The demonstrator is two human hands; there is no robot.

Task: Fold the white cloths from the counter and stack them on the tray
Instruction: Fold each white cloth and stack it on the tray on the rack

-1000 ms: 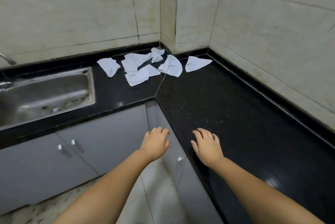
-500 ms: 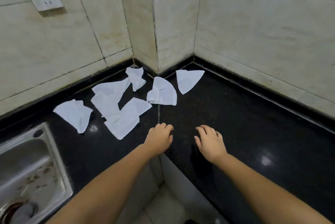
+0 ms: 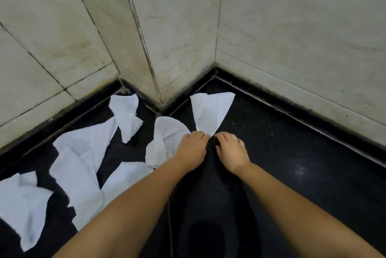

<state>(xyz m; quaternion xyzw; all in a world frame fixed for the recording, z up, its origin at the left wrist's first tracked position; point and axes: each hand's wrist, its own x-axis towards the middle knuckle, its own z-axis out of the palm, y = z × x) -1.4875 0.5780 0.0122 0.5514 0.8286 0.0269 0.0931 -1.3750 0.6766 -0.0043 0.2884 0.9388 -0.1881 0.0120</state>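
— So, what carries it all?

— Black polished stone, the counter [image 3: 292, 163], speckled and glossy. It runs into an inner corner under pale marbled wall tiles [image 3: 292, 38], with a jutting tiled column [image 3: 167, 48] at the back. Its right stretch lies bare and dark up to the raised back edge.

— And the cloths?

— White, thin, crumpled, scattered over the left stretch. The biggest heap [image 3: 77, 165] overlaps near the left edge of view, another piece [image 3: 23, 205] lies at far left, a small twisted one [image 3: 127, 117] sits by the back edge.

— Which one is being handled?

— A cone-shaped cloth [image 3: 211, 111] in the back corner, its point toward the person. A rounded cloth [image 3: 165, 140] lies just left of it.

— The hands?

— The left hand [image 3: 193, 148] and right hand [image 3: 231, 151] meet at that point, fingers curled down onto it. Whether they pinch it, I cannot tell.
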